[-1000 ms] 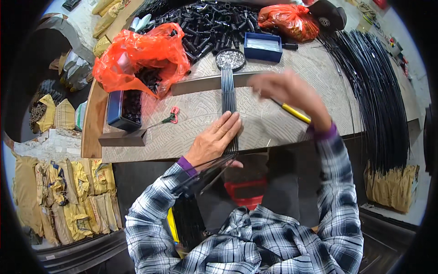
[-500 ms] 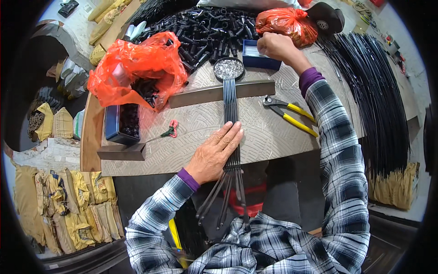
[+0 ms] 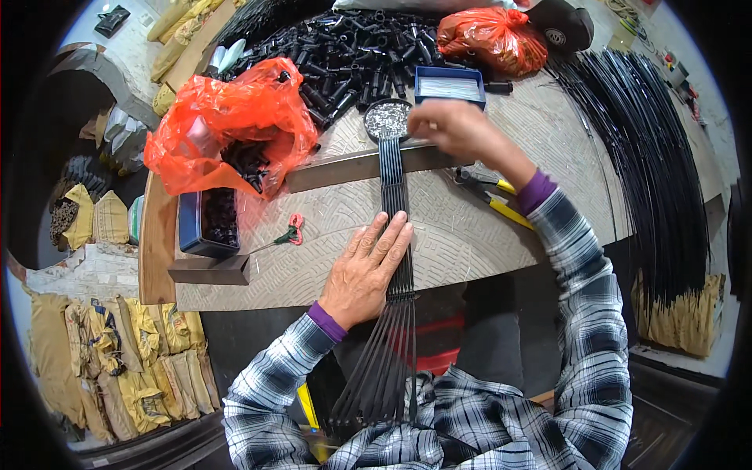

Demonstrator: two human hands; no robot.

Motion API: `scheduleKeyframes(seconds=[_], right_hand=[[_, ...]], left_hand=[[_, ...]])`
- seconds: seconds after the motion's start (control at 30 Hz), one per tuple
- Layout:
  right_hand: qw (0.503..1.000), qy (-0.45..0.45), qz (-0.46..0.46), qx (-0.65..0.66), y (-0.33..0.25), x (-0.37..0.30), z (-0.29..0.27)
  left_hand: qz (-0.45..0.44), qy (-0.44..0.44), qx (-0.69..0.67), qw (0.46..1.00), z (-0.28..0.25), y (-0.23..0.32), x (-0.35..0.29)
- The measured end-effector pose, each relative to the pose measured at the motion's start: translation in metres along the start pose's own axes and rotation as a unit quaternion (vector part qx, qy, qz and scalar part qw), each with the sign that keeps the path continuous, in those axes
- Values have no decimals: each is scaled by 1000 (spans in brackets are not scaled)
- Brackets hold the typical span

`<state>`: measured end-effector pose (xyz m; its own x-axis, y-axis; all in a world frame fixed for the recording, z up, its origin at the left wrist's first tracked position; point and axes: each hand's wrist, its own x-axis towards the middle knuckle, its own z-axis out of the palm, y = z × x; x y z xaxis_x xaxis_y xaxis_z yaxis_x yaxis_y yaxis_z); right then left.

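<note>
My left hand (image 3: 364, 270) lies flat, fingers stretched out, on a row of thin black rods (image 3: 396, 192). The rods run side by side over a metal bar (image 3: 333, 171), their far ends by a round black dish (image 3: 387, 119) of small silvery bits. Past the table's near edge their lower ends fan out towards my lap. My right hand (image 3: 460, 131), a little blurred, is over the bar just right of the dish. Its fingers are curled together; anything between them is too small to make out. Behind it stands a blue box (image 3: 450, 72) of thin pale pieces.
Black plastic tubes (image 3: 360, 51) heap at the back. An orange bag (image 3: 235, 125) and a blue tin (image 3: 208, 243) stand left; yellow-handled pliers (image 3: 501, 205) lie right, beyond them a bundle of long black rods (image 3: 650, 172). Small red-handled scissors (image 3: 293, 229) rest left of the rods.
My right hand has come from the blue box towards me and left, beside the dish. The rods' lower ends have spread into a wider, even fan. My left hand stays on the rods.
</note>
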<state>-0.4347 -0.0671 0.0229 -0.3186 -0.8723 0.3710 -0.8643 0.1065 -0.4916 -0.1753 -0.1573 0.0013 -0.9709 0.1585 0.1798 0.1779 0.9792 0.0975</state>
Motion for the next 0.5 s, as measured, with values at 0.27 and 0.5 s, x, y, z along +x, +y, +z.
scheduleKeyframes(seconds=[0.27, 0.5], right_hand=[[998, 7, 7, -68, -3, -10, -1], [997, -10, 41, -62, -5, -7, 0]], left_hand=[[-9, -14, -4, 1000, -2, 1, 1], [-15, -14, -4, 1000, -2, 2, 1]])
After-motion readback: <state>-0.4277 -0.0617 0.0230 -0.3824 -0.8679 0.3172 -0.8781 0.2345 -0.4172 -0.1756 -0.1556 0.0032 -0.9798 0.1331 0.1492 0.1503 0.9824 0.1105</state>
